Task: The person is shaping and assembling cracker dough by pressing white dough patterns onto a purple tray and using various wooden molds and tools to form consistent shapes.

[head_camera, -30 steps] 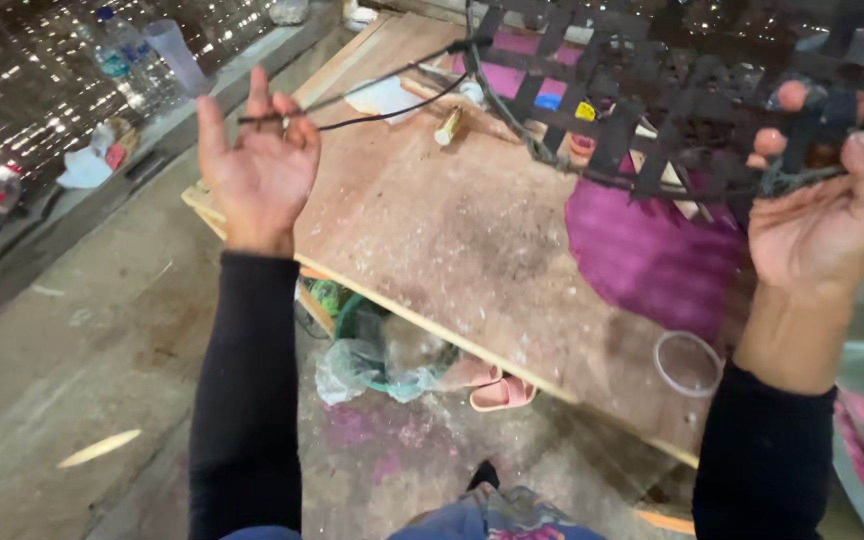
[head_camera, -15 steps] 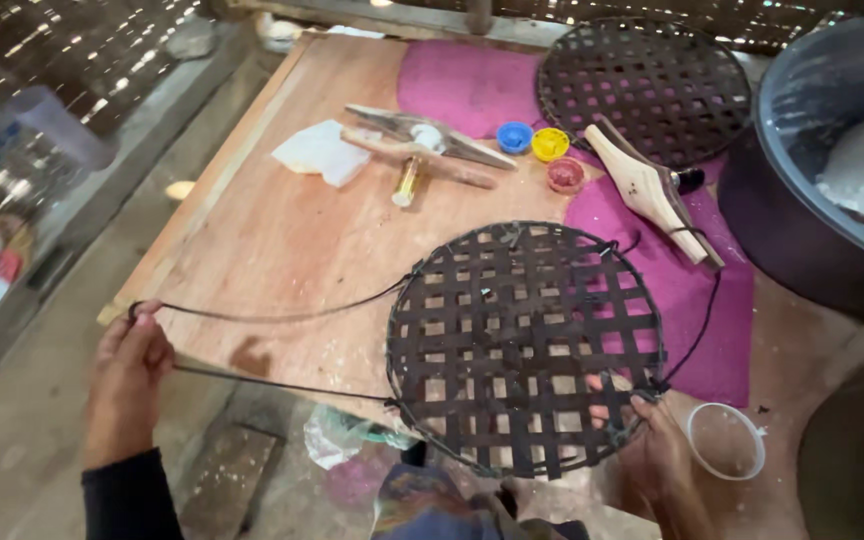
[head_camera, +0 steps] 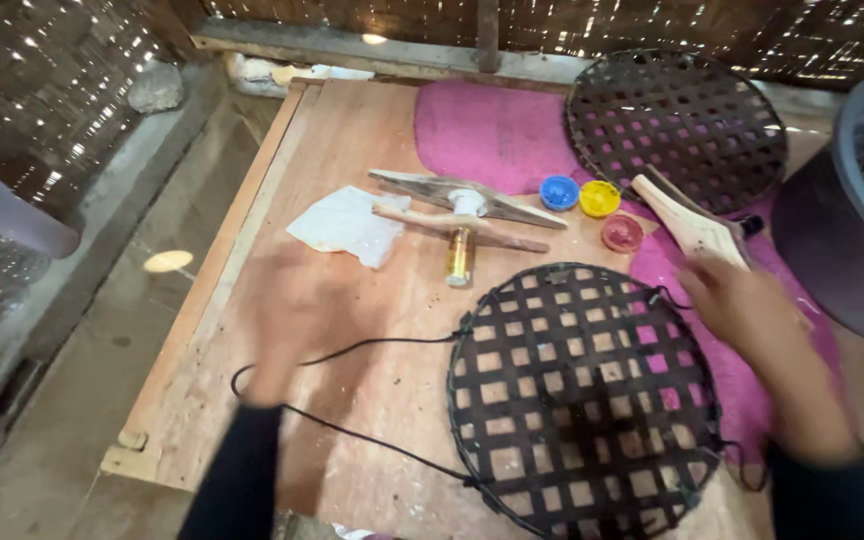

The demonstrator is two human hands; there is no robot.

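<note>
A: Where is the round dark woven lattice disc (head_camera: pixel 584 400) kept?

B: It is laid flat on the wooden tabletop (head_camera: pixel 352 130), its thin black cord (head_camera: pixel 352 350) trailed leftward, so it is not being lifted.

A: And the grip?

B: Nothing is held; the blurred left hand (head_camera: pixel 297 315) is spread left of the disc, the right hand (head_camera: pixel 742 310) at its upper right edge.

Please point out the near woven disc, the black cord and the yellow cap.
near woven disc (head_camera: pixel 584 400), head view, on a woven strip near its middle
black cord (head_camera: pixel 352 432), head view, on the lower strand lying on the board
yellow cap (head_camera: pixel 600 198), head view, on its top face
</note>
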